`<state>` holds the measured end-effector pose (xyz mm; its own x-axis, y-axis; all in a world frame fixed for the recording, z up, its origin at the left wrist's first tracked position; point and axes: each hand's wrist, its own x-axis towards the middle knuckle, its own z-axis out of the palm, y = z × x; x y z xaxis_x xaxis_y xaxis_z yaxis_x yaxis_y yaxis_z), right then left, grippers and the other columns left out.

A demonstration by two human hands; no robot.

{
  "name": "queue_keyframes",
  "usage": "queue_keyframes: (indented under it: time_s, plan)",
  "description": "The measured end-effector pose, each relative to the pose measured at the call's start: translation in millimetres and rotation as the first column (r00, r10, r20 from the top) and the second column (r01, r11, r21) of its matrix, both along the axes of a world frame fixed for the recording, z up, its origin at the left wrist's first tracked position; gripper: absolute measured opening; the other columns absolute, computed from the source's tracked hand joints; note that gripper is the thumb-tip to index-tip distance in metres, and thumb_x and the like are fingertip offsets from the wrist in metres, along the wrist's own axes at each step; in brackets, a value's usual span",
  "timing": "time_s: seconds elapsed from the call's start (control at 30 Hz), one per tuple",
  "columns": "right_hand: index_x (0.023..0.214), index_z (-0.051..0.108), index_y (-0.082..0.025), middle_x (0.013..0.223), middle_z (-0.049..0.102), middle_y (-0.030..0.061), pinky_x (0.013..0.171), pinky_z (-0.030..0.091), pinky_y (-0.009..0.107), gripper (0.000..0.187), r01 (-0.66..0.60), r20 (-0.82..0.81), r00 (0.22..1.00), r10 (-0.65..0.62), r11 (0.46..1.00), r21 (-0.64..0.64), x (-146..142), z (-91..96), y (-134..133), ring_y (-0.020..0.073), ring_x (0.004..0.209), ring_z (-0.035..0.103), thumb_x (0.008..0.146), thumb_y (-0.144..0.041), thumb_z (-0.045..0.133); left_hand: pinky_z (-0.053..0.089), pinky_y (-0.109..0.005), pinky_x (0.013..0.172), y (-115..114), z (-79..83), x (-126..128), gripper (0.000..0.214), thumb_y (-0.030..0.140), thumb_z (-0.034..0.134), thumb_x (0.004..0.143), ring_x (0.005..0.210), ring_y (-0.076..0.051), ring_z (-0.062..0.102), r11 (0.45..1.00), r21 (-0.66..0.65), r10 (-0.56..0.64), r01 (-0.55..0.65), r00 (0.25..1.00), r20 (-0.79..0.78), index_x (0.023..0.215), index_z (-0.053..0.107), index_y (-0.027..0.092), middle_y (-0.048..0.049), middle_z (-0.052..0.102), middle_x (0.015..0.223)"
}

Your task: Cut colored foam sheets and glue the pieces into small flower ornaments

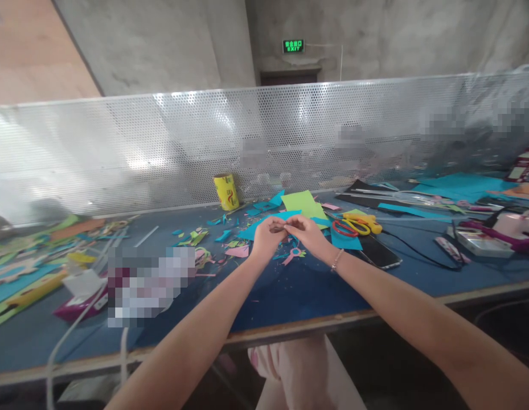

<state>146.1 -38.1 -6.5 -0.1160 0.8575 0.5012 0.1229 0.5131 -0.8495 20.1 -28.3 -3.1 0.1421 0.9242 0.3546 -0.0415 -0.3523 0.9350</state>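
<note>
My left hand (267,234) and my right hand (307,232) meet above the middle of the table, fingertips pinched together. Whatever they pinch is too small or too hidden to make out. Just below them lies a small paper rosette (295,252) in blue, pink and green. Blue paper (252,230) shows behind my left hand, and a light green sheet (299,203) lies beyond the fingers. To the right of my right hand are scissors (366,222) with yellow handles and another pair with red handles (344,229). A pink paper scrap (237,251) rests left of my left hand.
A dark phone (378,252) lies right of my right wrist. A yellow roll (226,192) stands near the perforated metal divider (179,148). Magenta tools with cords (87,300) sit at left and right. Paper scraps and clear sticks (388,196) are scattered about.
</note>
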Motion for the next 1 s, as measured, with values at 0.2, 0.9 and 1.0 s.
queue_keyframes:
  time_s: [0.2,0.9,1.0]
  plan:
    - [0.080,0.053,-0.019,0.075,0.053,0.0011,0.065,0.043,0.027,0.016,0.008,-0.006,1.000,-0.008,1.000,0.017,-0.9,1.9,-1.9,0.0121,0.069,0.051,0.070,-0.032,0.054,0.045,-0.022,0.055,0.5,0.5,-0.4,0.020,0.016,0.062,0.055,0.056,-0.010,0.055,1.000,0.011,0.005,-0.005,1.000,0.011,0.073,0.053,0.016,0.0011,0.059,0.062]
    - [0.077,0.055,-0.020,0.074,0.057,0.0013,0.063,0.043,0.027,0.011,-0.031,-0.096,0.995,0.031,1.000,0.002,0.7,4.2,-2.2,0.0128,0.068,0.054,0.068,-0.026,0.057,0.046,-0.022,0.053,-2.3,5.1,1.5,0.024,0.016,0.065,0.051,0.054,-0.010,0.055,1.000,-0.021,0.002,0.000,0.994,0.112,0.071,0.052,0.015,0.0008,0.060,0.062]
    - [0.074,0.055,-0.019,0.069,0.056,0.0007,0.060,0.043,0.027,0.010,-0.003,-0.091,0.996,0.004,1.000,0.013,0.2,4.2,-2.2,0.0123,0.064,0.053,0.069,-0.028,0.057,0.045,-0.022,0.052,-1.7,4.6,2.1,0.021,0.014,0.062,0.052,0.052,-0.010,0.055,1.000,0.007,0.010,-0.010,0.996,0.089,0.070,0.052,0.015,0.0014,0.059,0.060]
